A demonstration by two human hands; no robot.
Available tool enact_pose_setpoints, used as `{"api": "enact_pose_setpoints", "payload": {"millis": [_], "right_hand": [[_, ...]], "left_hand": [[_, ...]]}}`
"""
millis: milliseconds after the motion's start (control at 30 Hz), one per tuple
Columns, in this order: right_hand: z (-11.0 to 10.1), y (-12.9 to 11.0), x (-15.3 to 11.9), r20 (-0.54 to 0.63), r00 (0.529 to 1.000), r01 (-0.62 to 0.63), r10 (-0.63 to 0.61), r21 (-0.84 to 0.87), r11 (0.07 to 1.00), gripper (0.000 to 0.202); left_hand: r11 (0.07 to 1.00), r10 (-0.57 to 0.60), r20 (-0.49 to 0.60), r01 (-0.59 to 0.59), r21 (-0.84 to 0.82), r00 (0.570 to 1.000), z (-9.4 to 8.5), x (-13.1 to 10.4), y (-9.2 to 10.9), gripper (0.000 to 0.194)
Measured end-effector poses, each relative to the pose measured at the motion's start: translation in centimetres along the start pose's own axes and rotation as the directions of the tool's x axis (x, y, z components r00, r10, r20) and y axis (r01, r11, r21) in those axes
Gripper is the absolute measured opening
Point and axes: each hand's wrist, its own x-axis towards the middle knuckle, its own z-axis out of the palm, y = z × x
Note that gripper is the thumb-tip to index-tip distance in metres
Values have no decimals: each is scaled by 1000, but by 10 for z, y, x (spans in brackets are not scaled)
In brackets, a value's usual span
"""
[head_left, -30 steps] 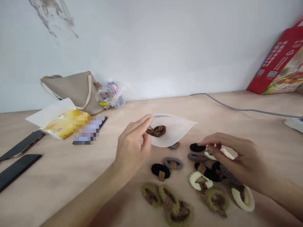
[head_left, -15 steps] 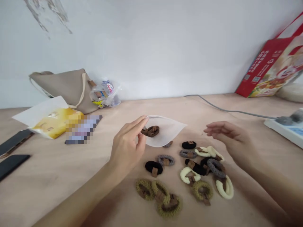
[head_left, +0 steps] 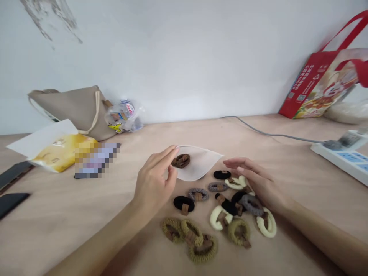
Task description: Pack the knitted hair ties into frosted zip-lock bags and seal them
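Note:
A translucent white pouch (head_left: 198, 165) is gripped at its left side by my left hand (head_left: 156, 178), its mouth spread apart. Brown hair ties (head_left: 182, 160) show inside the pouch. My right hand (head_left: 258, 180), fingers stretched and holding nothing, hovers beside the loose hair ties, close to a black hair tie (head_left: 222, 174) and a cream hair tie (head_left: 235, 183). Several more lie in front of me: a grey hair tie (head_left: 198, 194), another black hair tie (head_left: 184, 203), and olive hair ties (head_left: 203, 251) at the near side. Each visible one bears a small brown tag.
At the left are a yellow packet (head_left: 63, 151), a phone (head_left: 96, 161) with a blurred screen and two dark phones. A grey bag (head_left: 69, 109) and a plastic bag with a bottle (head_left: 125, 115) stand by the wall. Right: a red carrier bag (head_left: 313, 88), a power strip (head_left: 342, 157) and its cable.
My right hand has moved left and slightly down, closer to the black and cream hair ties. My left hand still holds the pouch. The whole view has shifted slightly.

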Motion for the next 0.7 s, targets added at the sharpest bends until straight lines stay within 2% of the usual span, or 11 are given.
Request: {"api": "enact_pose_setpoints", "payload": {"millis": [133, 367, 467, 600, 700], "right_hand": [[7, 3, -3, 40, 999, 0, -1, 40, 999, 33], [-5, 20, -4, 20, 1000, -8, 8, 37, 999, 28], [-10, 20, -6, -7, 1000, 1, -1, 6, 1000, 25], [-19, 14, -13, -24, 999, 32, -33, -34, 999, 18], [-27, 11, -20, 35, 997, 74, -72, -61, 995, 13]], "left_hand": [[1000, 12, -45, -13, -22, 999, 0, -1, -2, 38], [986, 163, -136, -166, -15, 977, 0, -4, -4, 54], [982, 186, -103, -186, 12, 977, 1, -5, -5, 55], [990, 139, -14, -138, 25, 990, 6, -5, -7, 43], [991, 129, 17, -130, 20, 991, 8, -5, -9, 39]]}}
